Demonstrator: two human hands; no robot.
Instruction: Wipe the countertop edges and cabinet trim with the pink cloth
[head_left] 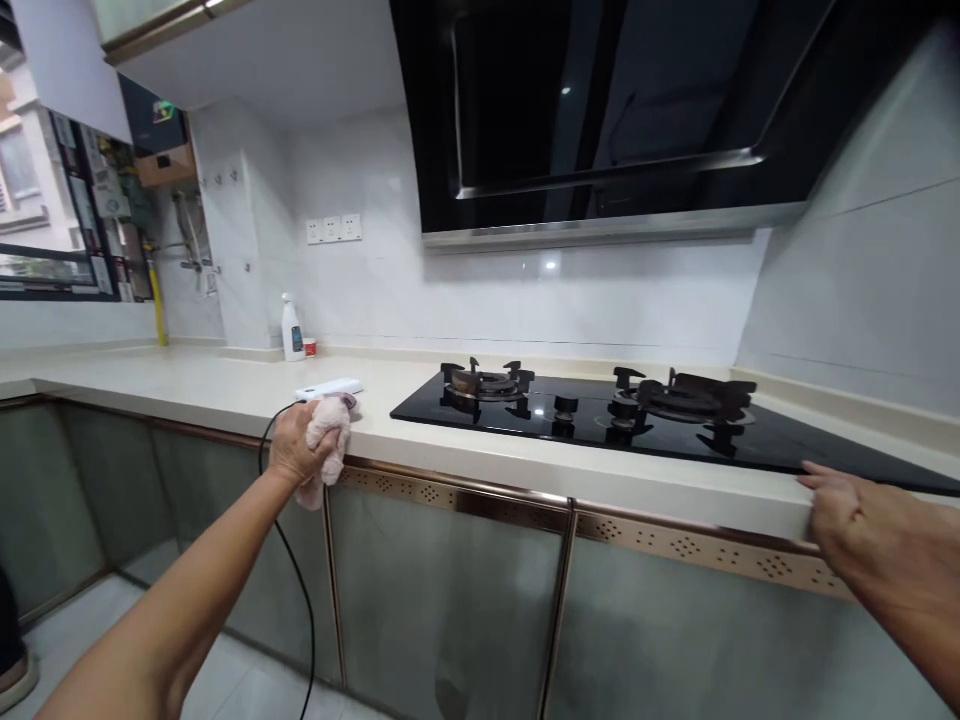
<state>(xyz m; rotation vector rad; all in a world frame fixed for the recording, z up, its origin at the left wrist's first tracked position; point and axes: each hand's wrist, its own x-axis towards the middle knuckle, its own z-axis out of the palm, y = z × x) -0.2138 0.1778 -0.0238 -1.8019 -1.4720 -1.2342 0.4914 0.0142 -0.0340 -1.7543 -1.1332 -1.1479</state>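
Note:
My left hand [296, 443] is closed around a pale pink cloth [330, 430] at the front edge of the counter. Part of the cloth lies on the countertop and part hangs over the edge. Just behind it lies a white, flat, elongated object [330, 387], and a black cable [300, 575] hangs down in front of the cabinets. At the far right, my right hand [847, 505] rests at the counter's front edge with its fingers stretched forward, close to the black gas cooktop [585, 410]. I see nothing in that hand.
A white spray bottle [292, 330] and a small red-and-white container [310, 347] stand against the back wall. Above the cooktop hangs a black range hood [615, 110]. Glass-fronted cabinets [442, 580] run below the counter. Someone's shoe [19, 680] shows at lower left.

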